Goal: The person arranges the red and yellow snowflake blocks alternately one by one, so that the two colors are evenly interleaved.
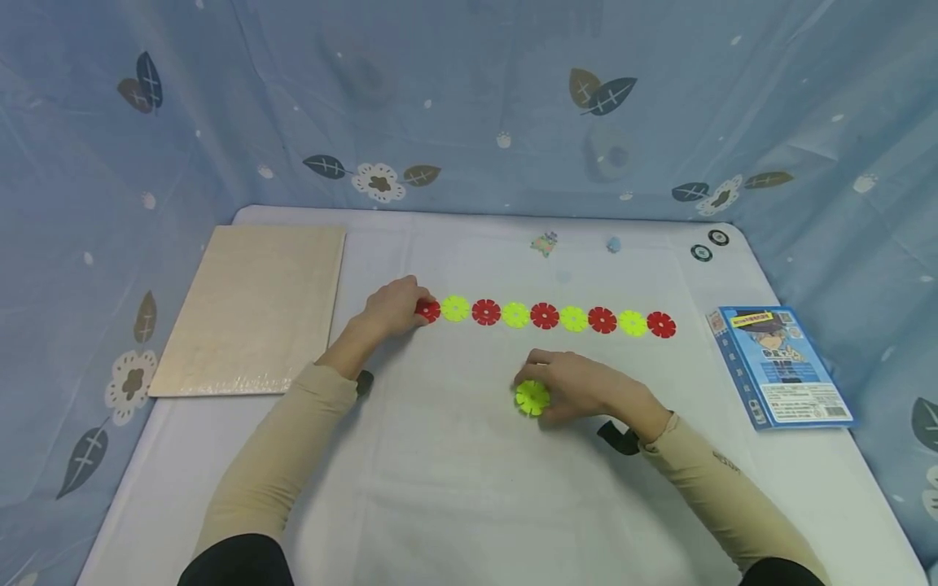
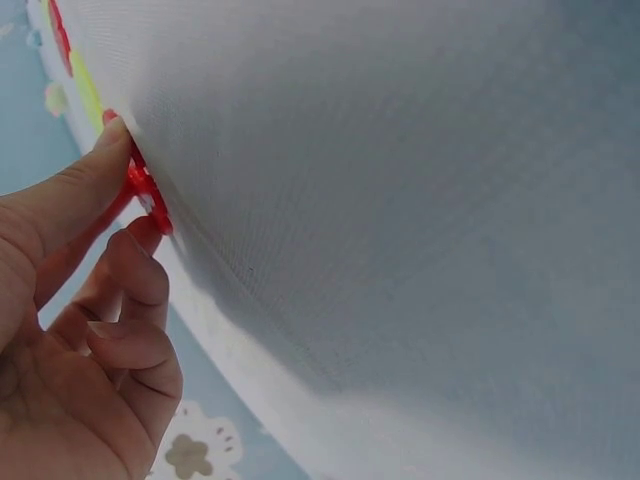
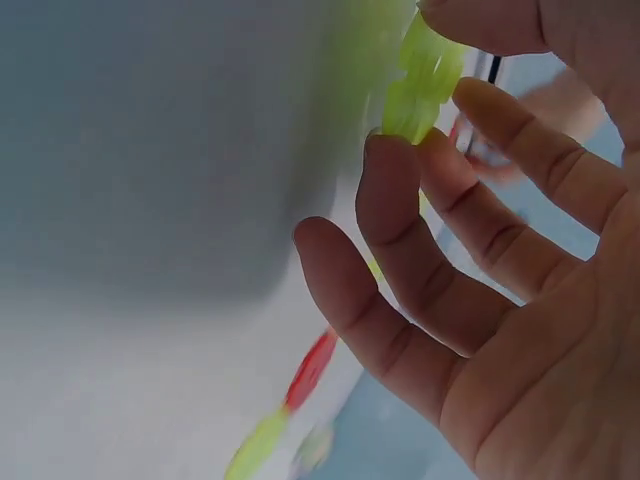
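Note:
A row of slotted, flower-shaped plastic discs in alternating red and yellow-green lies across the white table, among them a red disc (image 1: 545, 316) near its middle. At the row's left end, my left hand (image 1: 396, 308) pinches a red disc (image 2: 150, 190) between thumb and fingertips, right at the cloth. My right hand (image 1: 579, 384), nearer to me than the row, grips a yellow-green disc (image 1: 532, 398) by its edges. In the right wrist view this yellow-green piece (image 3: 425, 85) looks layered, like several discs together. The ring and little fingers of that hand curl loosely.
A wooden board (image 1: 252, 309) in clear wrap lies at the left. On the right is a blue box (image 1: 780, 366) with a cartoon figure. Along the back are two black rings (image 1: 701, 253), a small floral piece (image 1: 545, 243) and a small blue piece (image 1: 613, 244).

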The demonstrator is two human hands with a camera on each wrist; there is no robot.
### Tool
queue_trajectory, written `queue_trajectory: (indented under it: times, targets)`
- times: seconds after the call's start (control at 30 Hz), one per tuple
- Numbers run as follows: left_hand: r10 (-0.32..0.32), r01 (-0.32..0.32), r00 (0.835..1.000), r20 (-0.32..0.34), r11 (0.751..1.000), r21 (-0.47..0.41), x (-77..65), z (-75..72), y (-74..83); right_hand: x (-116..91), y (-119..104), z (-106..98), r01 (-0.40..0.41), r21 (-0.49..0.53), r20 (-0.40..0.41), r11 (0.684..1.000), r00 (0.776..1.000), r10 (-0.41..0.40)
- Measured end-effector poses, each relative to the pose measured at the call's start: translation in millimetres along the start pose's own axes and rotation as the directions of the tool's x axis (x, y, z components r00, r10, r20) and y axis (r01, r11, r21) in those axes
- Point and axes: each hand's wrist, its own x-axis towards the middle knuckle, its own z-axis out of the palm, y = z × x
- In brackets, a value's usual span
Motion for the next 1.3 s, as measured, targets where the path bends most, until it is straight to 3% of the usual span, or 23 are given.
queue_trajectory:
  times: [0.33,0.63,1.0,1.3]
  targets:
    - [0.008,-0.008,1.000,-0.008,1.000,0.002,0.7,1.1,-1.2,-26.3,54.7,-8.3,-0.143,0.078,-0.085,0.987,0.985,0.150]
    - [0.007,-0.007,1.000,-0.007,1.000,0.004,2.9,1.5,-2.3,-67.7,103.8,-21.4,-0.326,0.107,-0.137,0.939,0.931,0.339]
    - [-0.002,0.002,1.000,-0.002,1.000,-0.004,3.0,2.0,-2.7,-104.3,161.2,-34.9,-0.514,-0.092,-0.216,0.853,0.846,0.487]
    - [0.005,-0.005,1.000,-0.006,1.000,-0.011,2.9,1.3,-2.6,-106.2,172.8,-40.8,-0.592,-0.167,-0.302,0.788,0.792,0.531]
